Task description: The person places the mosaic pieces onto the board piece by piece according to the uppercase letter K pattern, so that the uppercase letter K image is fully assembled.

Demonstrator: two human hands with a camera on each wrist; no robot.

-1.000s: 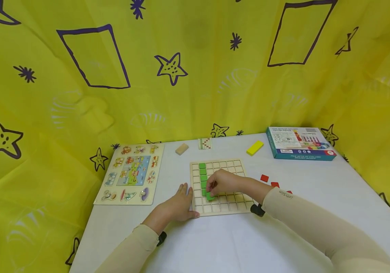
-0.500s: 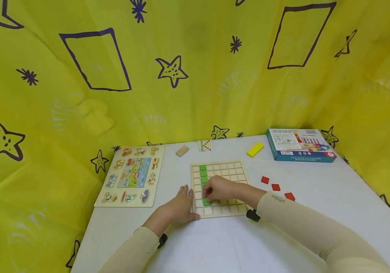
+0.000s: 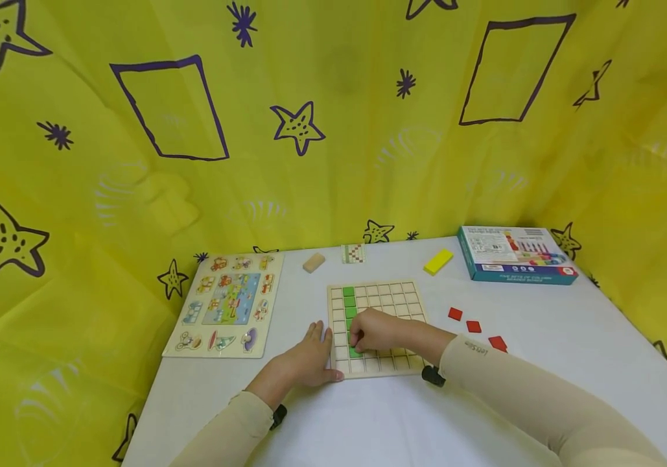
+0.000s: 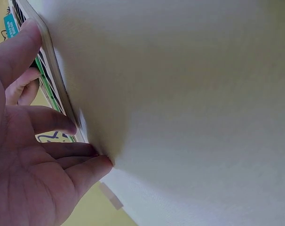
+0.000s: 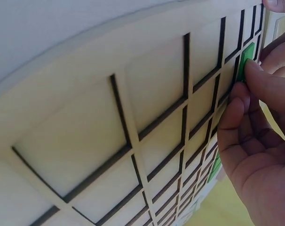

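A wooden grid board (image 3: 401,364) lies on the white table, with a column of green square tiles (image 3: 350,302) in its second column from the left. Toward the column's near end, my right hand (image 3: 375,329) pinches a green tile (image 5: 247,55) at its cell. The thumb is against the tile and the other fingers are curled in the right wrist view. My left hand (image 3: 308,358) rests at the board's left side, fingers extended along the edge and thumb at the near left corner. In the left wrist view, its thumb (image 4: 29,35) touches the board's rim.
Several red tiles (image 3: 474,327) lie right of the board. Behind it are a plain wooden block (image 3: 314,263), a patterned card (image 3: 353,253) and a yellow block (image 3: 438,261). A picture puzzle (image 3: 271,285) lies left, a box (image 3: 522,277) back right. Yellow cloth (image 3: 333,181) hangs behind.
My right hand has moved slightly left and toward me, bringing the green tile from above the board down to its cell in the column. My left hand keeps its place on the board's edge.
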